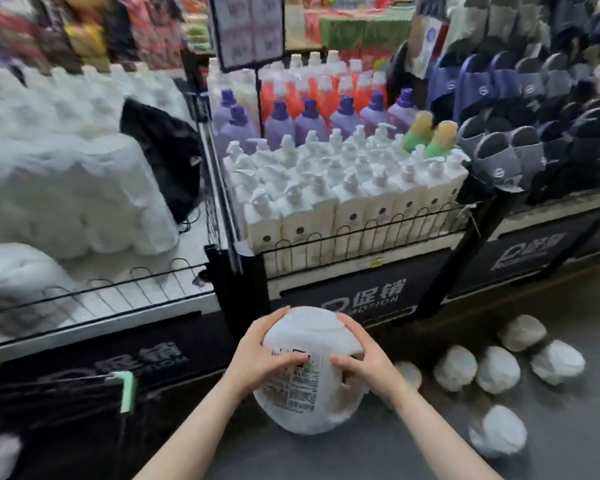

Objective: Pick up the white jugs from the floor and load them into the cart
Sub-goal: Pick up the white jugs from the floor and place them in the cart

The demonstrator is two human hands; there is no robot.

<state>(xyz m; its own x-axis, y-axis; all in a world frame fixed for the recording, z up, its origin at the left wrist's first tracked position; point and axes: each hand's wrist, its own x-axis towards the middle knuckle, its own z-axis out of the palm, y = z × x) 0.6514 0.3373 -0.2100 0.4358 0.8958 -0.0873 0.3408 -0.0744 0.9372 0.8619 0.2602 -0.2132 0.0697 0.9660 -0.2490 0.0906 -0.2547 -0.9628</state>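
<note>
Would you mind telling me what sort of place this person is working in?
Most likely a shop's household-goods aisle: white pump bottles in rows behind a wire shelf fence, purple-capped bottles behind them, slippers on display to the right, and promotion signs on the stands.

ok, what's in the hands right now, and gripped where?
One white jug, held in both hands: left hand on its left side, fingers across the label; right hand on its right side, near the handle.

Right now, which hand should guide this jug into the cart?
Probably the left hand: the cart sits at lower left, on its side. The right hand also grips the jug, farther away.
</note>
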